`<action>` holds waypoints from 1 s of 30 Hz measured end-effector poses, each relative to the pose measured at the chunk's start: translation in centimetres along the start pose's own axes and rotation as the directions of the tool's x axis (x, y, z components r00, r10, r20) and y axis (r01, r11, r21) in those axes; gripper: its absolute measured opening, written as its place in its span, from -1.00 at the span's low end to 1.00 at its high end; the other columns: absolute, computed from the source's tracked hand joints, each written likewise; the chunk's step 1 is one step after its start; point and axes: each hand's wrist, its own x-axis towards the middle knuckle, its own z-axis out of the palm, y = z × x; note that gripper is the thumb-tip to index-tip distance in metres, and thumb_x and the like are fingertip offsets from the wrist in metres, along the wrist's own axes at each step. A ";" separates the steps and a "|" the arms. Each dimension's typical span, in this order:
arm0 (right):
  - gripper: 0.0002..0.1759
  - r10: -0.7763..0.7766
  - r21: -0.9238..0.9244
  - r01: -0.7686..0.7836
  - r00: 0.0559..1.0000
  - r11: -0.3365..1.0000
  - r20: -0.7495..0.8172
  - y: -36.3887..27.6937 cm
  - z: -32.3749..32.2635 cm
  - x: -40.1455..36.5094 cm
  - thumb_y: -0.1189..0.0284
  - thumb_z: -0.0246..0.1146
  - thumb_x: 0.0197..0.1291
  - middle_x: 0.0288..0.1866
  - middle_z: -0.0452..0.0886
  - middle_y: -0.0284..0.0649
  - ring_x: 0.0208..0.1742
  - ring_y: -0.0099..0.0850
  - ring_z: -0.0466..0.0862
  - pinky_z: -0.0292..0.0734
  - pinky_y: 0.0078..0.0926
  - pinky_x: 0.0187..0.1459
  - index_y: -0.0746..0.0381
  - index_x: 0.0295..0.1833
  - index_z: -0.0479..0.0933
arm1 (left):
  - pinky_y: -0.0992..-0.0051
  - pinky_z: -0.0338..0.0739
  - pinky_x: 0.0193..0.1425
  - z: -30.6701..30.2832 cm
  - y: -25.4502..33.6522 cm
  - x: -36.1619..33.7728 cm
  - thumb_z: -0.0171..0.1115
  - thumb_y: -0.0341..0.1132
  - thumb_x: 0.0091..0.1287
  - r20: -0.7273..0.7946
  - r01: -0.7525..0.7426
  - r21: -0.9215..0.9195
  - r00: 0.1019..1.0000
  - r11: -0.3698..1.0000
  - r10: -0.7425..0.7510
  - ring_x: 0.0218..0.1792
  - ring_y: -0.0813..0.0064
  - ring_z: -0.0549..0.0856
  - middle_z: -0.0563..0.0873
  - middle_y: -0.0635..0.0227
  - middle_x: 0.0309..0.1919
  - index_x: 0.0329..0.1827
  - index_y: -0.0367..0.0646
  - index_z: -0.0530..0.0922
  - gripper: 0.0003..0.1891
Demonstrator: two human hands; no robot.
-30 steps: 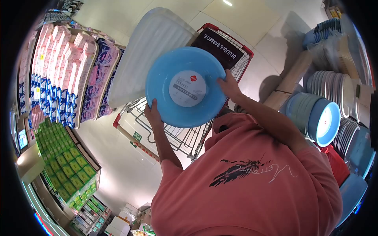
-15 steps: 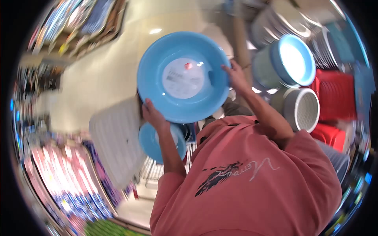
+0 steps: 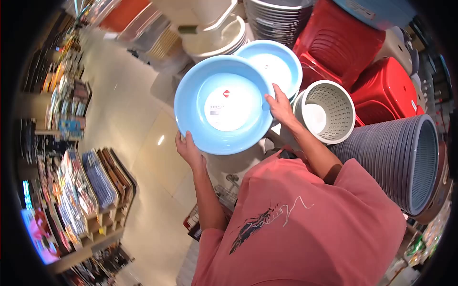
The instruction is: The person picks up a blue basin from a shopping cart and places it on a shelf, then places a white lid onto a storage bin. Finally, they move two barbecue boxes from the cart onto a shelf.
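Observation:
A round light-blue plastic basin (image 3: 191, 90) is held up in front of me between both hands, its inside facing me. A white round label with a red mark is stuck on its bottom. My left hand (image 3: 190, 150) grips the rim at the lower left, thumb on the inner side. At the right edge my right hand (image 3: 280, 106) clasps the rim, its thumb also over the inside. Just behind the held basin is a second light-blue basin (image 3: 288, 62) on a stack, partly covered by it.
White perforated baskets (image 3: 350, 102) sit nested beside my right forearm. Beyond are red plastic stools (image 3: 391, 88) and a long stack of grey baskets (image 3: 405, 164). Cream tubs (image 3: 214, 45) stand at the back. A display rack (image 3: 102, 190) stands across the tiled floor (image 3: 148, 128) on the left.
My view has swung round toward the stacks of basins and stools, which now stand closer. Both hands keep hold of the blue basin, now beside the stacked one.

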 end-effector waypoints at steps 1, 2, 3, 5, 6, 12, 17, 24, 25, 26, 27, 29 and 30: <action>-0.38 -0.009 0.001 0.009 0.999 1.000 -0.031 0.3 -1.6 1.6 0.32 0.14 0.31 0.12 0.59 0.25 0.15 -0.03 0.63 0.46 -0.24 0.19 0.39 0.41 0.26 | 0.41 0.56 0.07 2.4 -0.3 1.8 0.09 -0.44 0.46 0.097 -0.025 0.068 0.995 0.997 0.019 -0.05 0.35 0.68 0.63 -0.01 0.07 0.31 -0.50 0.32 -0.57; -0.38 -0.013 -0.051 0.009 0.996 0.999 -0.084 0.7 -3.0 2.9 0.33 0.14 0.31 0.14 0.58 0.25 0.15 -0.02 0.64 0.47 -0.24 0.19 0.39 0.41 0.27 | 0.41 0.56 0.07 4.8 -1.0 3.5 0.09 -0.44 0.46 0.131 -0.025 0.074 0.991 0.997 0.015 -0.05 0.35 0.68 0.63 -0.01 0.07 0.31 -0.50 0.32 -0.57; -0.39 -0.017 -0.102 0.003 0.991 0.995 -0.134 1.2 -4.3 4.2 0.33 0.15 0.30 0.16 0.57 0.24 0.14 0.00 0.64 0.48 -0.23 0.18 0.39 0.40 0.28 | 0.43 0.57 0.02 7.3 -2.0 5.4 0.12 -0.43 0.44 0.192 -0.106 0.115 0.978 0.988 0.082 -0.10 0.38 0.69 0.66 0.01 0.03 0.30 -0.48 0.37 -0.57; -0.43 -0.016 -0.152 -0.017 0.976 0.988 -0.216 1.4 -7.0 5.8 0.34 0.16 0.27 0.10 0.62 0.17 0.11 0.02 0.66 0.49 -0.17 0.18 0.29 0.38 0.35 | 0.45 0.57 -0.03 11.5 -2.6 7.2 0.14 -0.42 0.42 0.283 -0.187 0.142 0.949 0.972 0.142 -0.15 0.41 0.70 0.69 0.04 -0.02 0.29 -0.46 0.41 -0.58; -0.45 -0.028 -0.176 -0.019 0.965 0.984 -0.261 1.3 -8.1 6.4 0.35 0.15 0.27 0.08 0.63 0.17 0.11 0.03 0.65 0.49 -0.15 0.17 0.27 0.36 0.36 | 0.46 0.56 -0.07 13.6 -2.3 7.4 0.19 -0.40 0.39 0.320 -0.208 0.262 0.940 0.942 0.118 -0.19 0.44 0.70 0.72 0.08 -0.10 0.24 -0.43 0.47 -0.59; -0.41 -0.076 -0.555 -0.196 0.900 0.809 -0.428 2.6 -11.0 9.3 0.40 0.13 0.26 0.18 0.54 0.20 0.16 0.08 0.59 0.45 -0.02 0.19 0.39 0.38 0.28 | 0.18 0.52 0.04 21.8 -6.2 10.6 0.25 -0.37 0.23 0.519 -0.475 0.516 0.835 0.713 0.181 -0.15 0.03 0.68 0.70 0.04 -0.18 0.14 -0.37 0.54 -0.58; -0.35 0.236 -0.684 -0.419 0.907 0.598 -0.350 2.7 -8.1 10.3 0.38 0.08 0.28 0.40 0.32 0.26 0.28 0.11 0.49 0.39 -0.02 0.29 0.52 0.40 0.19 | 0.09 0.41 0.27 23.8 -9.6 13.0 0.21 -0.41 0.17 0.653 -0.516 0.677 0.749 0.524 -0.107 0.20 -0.03 0.50 0.47 -0.05 0.15 0.33 -0.31 0.35 -0.40; -0.42 0.267 -0.624 -0.644 0.759 0.442 -0.594 7.7 -2.0 11.0 0.43 0.01 0.32 0.63 -0.16 0.11 0.56 0.07 0.11 0.21 -0.05 0.45 0.40 0.43 0.26 | 0.03 0.25 0.36 23.6 -14.2 16.3 0.12 -0.47 0.22 0.820 -0.722 0.512 0.573 0.465 -0.014 0.25 -0.14 0.39 0.39 -0.17 0.25 0.40 -0.45 0.15 -0.34; -0.40 0.270 -0.662 -0.627 0.777 0.411 -0.569 7.6 -1.8 10.8 0.43 0.08 0.29 0.63 -0.18 0.14 0.58 0.09 0.08 0.23 -0.06 0.44 0.39 0.43 0.27 | 0.03 0.22 0.37 23.5 -14.4 16.3 0.12 -0.49 0.22 0.814 -0.689 0.503 0.581 0.521 -0.017 0.25 -0.15 0.38 0.38 -0.22 0.25 0.41 -0.48 0.12 -0.33; -0.41 0.244 -0.657 -0.620 0.780 0.428 -0.577 7.5 -1.6 10.6 0.46 0.08 0.27 0.62 -0.16 0.15 0.57 0.09 0.10 0.21 -0.08 0.46 0.37 0.42 0.29 | 0.02 0.17 0.40 23.3 -14.5 16.6 0.10 -0.52 0.21 0.832 -0.689 0.466 0.555 0.555 -0.010 0.27 -0.17 0.36 0.37 -0.27 0.23 0.41 -0.48 0.10 -0.32; -0.41 0.231 -0.629 -0.622 0.772 0.466 -0.592 7.3 -1.5 10.2 0.48 0.08 0.26 0.62 -0.16 0.16 0.55 0.10 0.13 0.20 -0.09 0.46 0.35 0.42 0.29 | 0.02 0.17 0.40 23.1 -14.7 16.7 0.10 -0.52 0.21 0.851 -0.704 0.448 0.524 0.551 -0.022 0.27 -0.17 0.36 0.37 -0.27 0.23 0.41 -0.48 0.10 -0.32; -0.43 0.216 -0.486 -0.643 0.707 0.591 -0.673 7.8 -0.4 9.1 0.52 -0.06 0.31 0.63 -0.13 0.08 0.55 0.07 0.14 0.20 -0.06 0.46 0.20 0.45 0.29 | 0.01 0.13 0.43 23.0 -14.8 17.1 0.10 -0.53 0.22 0.866 -0.693 0.404 0.501 0.598 -0.005 0.29 -0.19 0.34 0.35 -0.30 0.25 0.42 -0.50 0.08 -0.31; -0.43 0.222 -0.452 -0.664 0.677 0.595 -0.702 7.7 0.7 8.3 0.52 -0.06 0.31 0.63 -0.13 0.08 0.55 0.07 0.14 0.20 -0.06 0.46 0.20 0.45 0.29 | 0.02 0.11 0.45 22.9 -15.2 17.4 0.10 -0.53 0.22 0.877 -0.702 0.386 0.480 0.599 -0.003 0.31 -0.20 0.32 0.33 -0.31 0.26 0.43 -0.51 0.05 -0.30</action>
